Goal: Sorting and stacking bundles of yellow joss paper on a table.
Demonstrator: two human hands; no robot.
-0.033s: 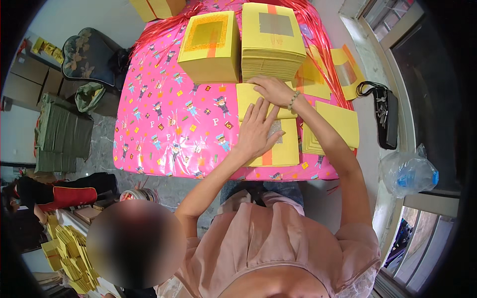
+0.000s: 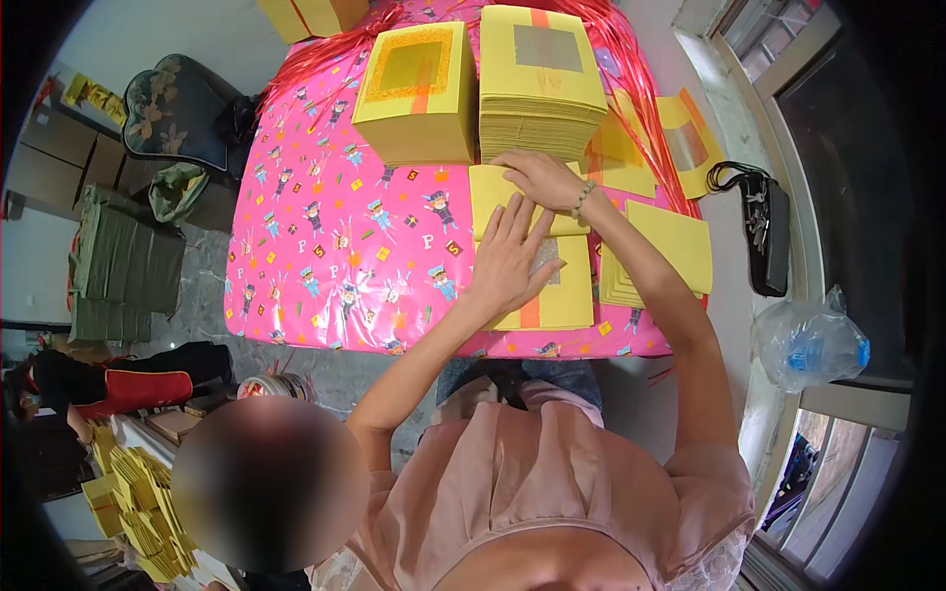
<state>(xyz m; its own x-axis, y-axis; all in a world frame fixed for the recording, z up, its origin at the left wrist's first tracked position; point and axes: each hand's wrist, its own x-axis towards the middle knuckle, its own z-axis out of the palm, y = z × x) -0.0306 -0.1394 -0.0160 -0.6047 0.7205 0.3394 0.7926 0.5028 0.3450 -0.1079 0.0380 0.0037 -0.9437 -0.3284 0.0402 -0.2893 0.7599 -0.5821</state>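
Observation:
A sheet of yellow paper (image 2: 572, 300) lies before me at the table's front edge, with a silvery square and an orange stripe on its lower part. A plain yellow flap (image 2: 488, 187) covers its upper part. My left hand (image 2: 512, 258) lies flat on the paper, fingers stretched toward the flap. My right hand (image 2: 545, 183), with a green bead bracelet (image 2: 582, 200) at its wrist, rests palm down on the flap, its fingers reaching left. The two hands are close together, and neither grips anything. Right of them sits a small pile of folded yellow paper (image 2: 670, 246), partly behind my right forearm.
Two tall yellow paper stacks (image 2: 414, 123) (image 2: 542, 123) stand beyond my hands on the pink patterned tablecloth (image 2: 335, 246). Red plastic strands (image 2: 641, 89) trail along the right. A black pouch with keys (image 2: 764, 236) and a bagged bottle (image 2: 813, 345) lie on the sill. Another person (image 2: 128, 384) is at lower left.

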